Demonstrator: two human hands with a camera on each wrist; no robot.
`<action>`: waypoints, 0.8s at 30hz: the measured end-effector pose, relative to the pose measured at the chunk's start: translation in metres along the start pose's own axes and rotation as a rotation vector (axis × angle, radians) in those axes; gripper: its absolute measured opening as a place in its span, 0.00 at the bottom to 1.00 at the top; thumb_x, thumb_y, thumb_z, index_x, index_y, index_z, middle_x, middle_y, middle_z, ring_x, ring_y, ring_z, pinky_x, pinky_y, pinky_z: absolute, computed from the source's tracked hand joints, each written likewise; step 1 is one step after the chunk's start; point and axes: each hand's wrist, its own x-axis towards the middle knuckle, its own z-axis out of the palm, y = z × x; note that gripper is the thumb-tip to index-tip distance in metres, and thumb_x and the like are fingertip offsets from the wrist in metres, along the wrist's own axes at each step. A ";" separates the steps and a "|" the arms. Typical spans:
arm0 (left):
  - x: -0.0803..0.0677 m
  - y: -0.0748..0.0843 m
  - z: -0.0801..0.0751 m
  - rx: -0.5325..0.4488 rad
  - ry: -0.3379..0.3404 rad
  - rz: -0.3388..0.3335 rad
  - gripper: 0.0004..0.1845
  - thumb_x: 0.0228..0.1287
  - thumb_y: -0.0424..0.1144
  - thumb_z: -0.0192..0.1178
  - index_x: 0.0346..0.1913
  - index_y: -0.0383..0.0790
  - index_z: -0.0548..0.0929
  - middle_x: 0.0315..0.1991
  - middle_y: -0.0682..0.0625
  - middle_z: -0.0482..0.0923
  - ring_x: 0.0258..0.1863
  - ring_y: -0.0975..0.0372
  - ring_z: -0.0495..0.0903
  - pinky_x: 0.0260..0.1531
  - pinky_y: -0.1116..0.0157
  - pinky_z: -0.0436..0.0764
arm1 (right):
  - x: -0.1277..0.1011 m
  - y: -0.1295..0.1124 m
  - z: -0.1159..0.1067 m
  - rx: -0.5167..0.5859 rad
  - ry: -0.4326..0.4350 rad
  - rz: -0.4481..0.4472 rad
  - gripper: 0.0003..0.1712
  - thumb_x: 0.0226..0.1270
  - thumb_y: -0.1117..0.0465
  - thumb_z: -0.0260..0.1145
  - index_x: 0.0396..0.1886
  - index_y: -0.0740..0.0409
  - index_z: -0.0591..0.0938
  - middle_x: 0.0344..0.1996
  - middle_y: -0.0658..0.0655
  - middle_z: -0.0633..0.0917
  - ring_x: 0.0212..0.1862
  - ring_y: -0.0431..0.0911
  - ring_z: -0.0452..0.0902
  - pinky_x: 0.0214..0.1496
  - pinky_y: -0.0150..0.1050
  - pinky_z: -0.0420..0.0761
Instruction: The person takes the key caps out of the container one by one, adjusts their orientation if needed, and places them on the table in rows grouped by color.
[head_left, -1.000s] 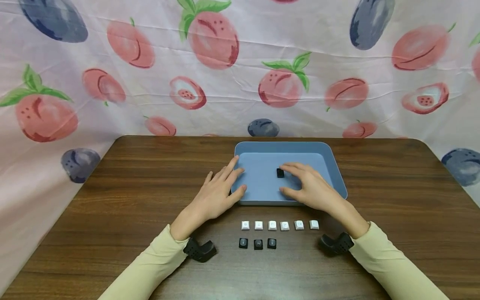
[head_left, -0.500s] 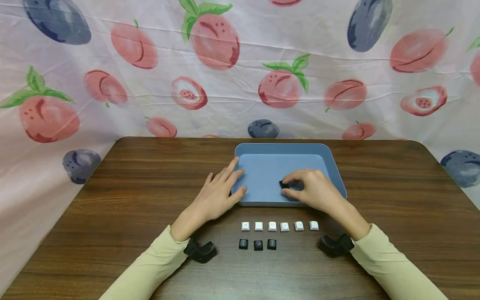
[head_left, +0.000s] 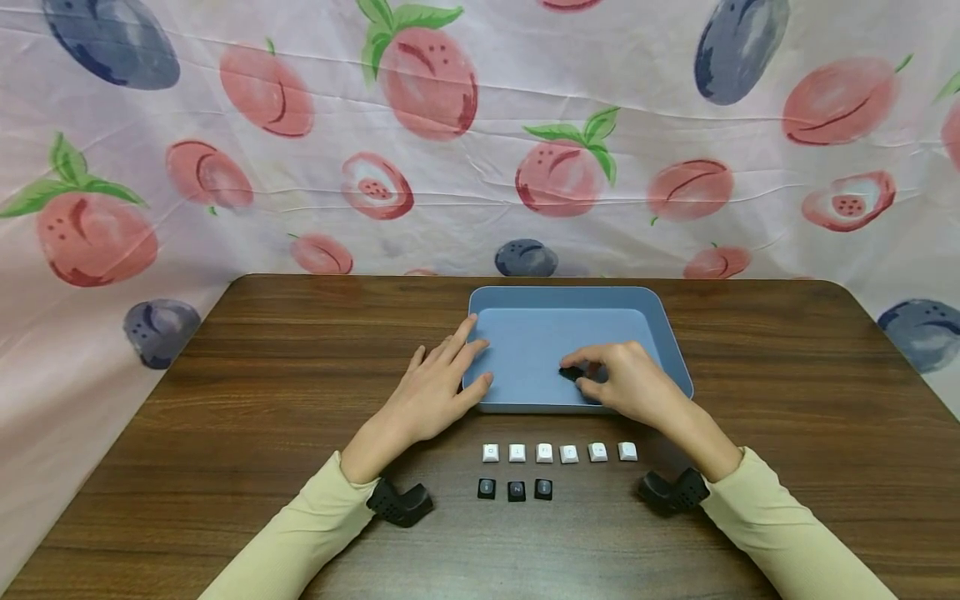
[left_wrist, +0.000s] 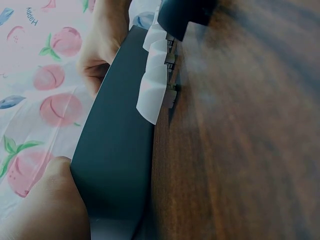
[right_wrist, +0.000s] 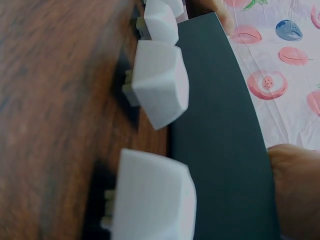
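My right hand point(head_left: 633, 385) reaches over the front right of a shallow blue tray point(head_left: 517, 337) and pinches a black keycap point(head_left: 572, 373) between thumb and fingers. The keycap is tilted, low inside the tray, and partly covered by the fingers. At the tray's left side my left hand point(head_left: 423, 398) rests with its fingers spread over the rim, holding nothing. The left wrist view has the tray's front wall point(left_wrist: 112, 150) with the left thumb point(left_wrist: 56, 200) at its upper edge. In the right wrist view that wall hides what the right hand point(right_wrist: 295, 190) pinches.
In front of the tray, several white keycaps point(head_left: 544, 453) stand in a row on the wooden table point(head_left: 262, 392). Three black keycaps point(head_left: 517, 492) form a shorter row nearer to me. A fruit-print cloth point(head_left: 465, 183) hangs behind the table.
The right hand has closed on the black keycap, drawn it toward the tray's front and tilted it. My left hand stays in place.
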 end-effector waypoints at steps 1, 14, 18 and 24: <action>0.000 0.000 0.000 0.000 -0.001 -0.002 0.32 0.80 0.61 0.41 0.78 0.50 0.65 0.84 0.54 0.40 0.76 0.45 0.62 0.70 0.30 0.53 | 0.000 0.000 -0.001 0.000 -0.003 0.003 0.16 0.63 0.70 0.69 0.48 0.53 0.90 0.33 0.52 0.89 0.28 0.38 0.77 0.24 0.32 0.65; 0.003 0.003 -0.002 -0.005 -0.010 -0.018 0.32 0.80 0.61 0.42 0.78 0.50 0.64 0.84 0.54 0.40 0.77 0.45 0.62 0.71 0.31 0.53 | 0.001 0.005 -0.004 0.022 -0.031 0.028 0.13 0.64 0.69 0.72 0.48 0.58 0.91 0.50 0.56 0.88 0.33 0.40 0.75 0.34 0.35 0.74; 0.003 0.003 -0.002 -0.010 -0.010 -0.018 0.32 0.80 0.61 0.42 0.78 0.50 0.64 0.84 0.55 0.39 0.77 0.45 0.61 0.71 0.31 0.53 | -0.001 0.005 -0.005 0.040 -0.040 0.056 0.14 0.65 0.67 0.72 0.51 0.57 0.90 0.48 0.57 0.85 0.33 0.41 0.73 0.34 0.37 0.73; 0.003 0.003 -0.002 -0.006 -0.012 -0.017 0.32 0.80 0.61 0.41 0.78 0.50 0.64 0.84 0.54 0.40 0.77 0.45 0.62 0.71 0.30 0.53 | -0.001 0.005 -0.005 0.061 -0.024 0.074 0.16 0.69 0.65 0.70 0.56 0.57 0.88 0.45 0.55 0.88 0.28 0.38 0.72 0.30 0.35 0.71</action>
